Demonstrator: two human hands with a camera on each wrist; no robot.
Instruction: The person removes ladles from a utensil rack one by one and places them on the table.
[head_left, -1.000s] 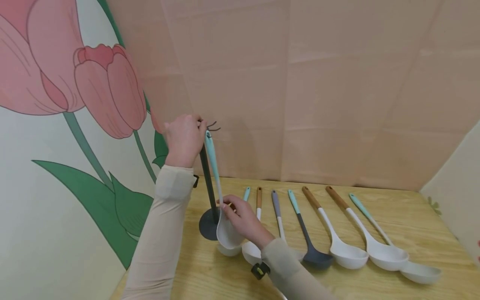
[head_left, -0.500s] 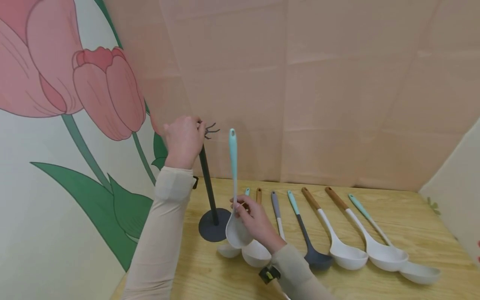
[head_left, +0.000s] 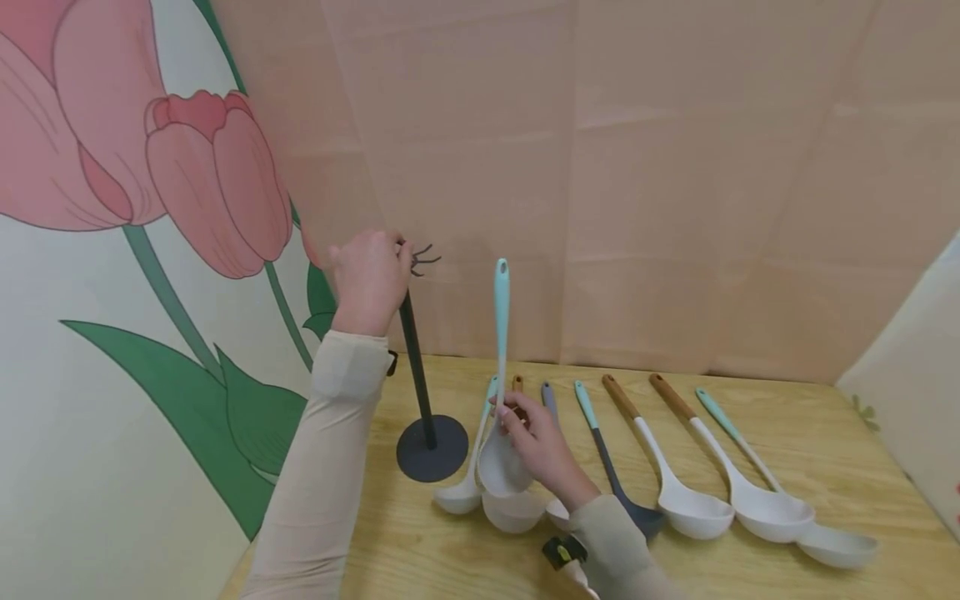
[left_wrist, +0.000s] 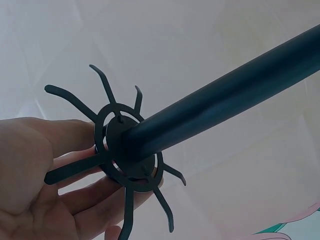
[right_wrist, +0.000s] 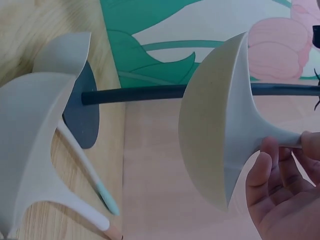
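My right hand (head_left: pixel 546 446) pinches the neck of a ladle with a mint handle (head_left: pixel 502 312) and a pale bowl. The ladle stands upright in the air, handle end up, right of a black hook stand (head_left: pixel 417 367). In the right wrist view, its bowl (right_wrist: pixel 207 125) fills the middle, with fingers and thumb at the neck. My left hand (head_left: pixel 369 282) grips the top of the stand. Up close in the left wrist view, fingers (left_wrist: pixel 97 200) lie around the hub below a ring of hooks (left_wrist: pixel 102 82). No ladle hangs on the hooks that show.
Several ladles lie in a row on the wooden table (head_left: pixel 405 550), among them a dark one (head_left: pixel 637 518) and white ones with brown handles (head_left: pixel 697 508). The stand's round base (head_left: pixel 420 454) sits near the left wall. A pinkish cloth (head_left: pixel 675 208) hangs behind.
The ladle's handle end was up by the stand's hooks. My right hand has moved it away to the right, still upright. My left hand has stayed on the stand's top.
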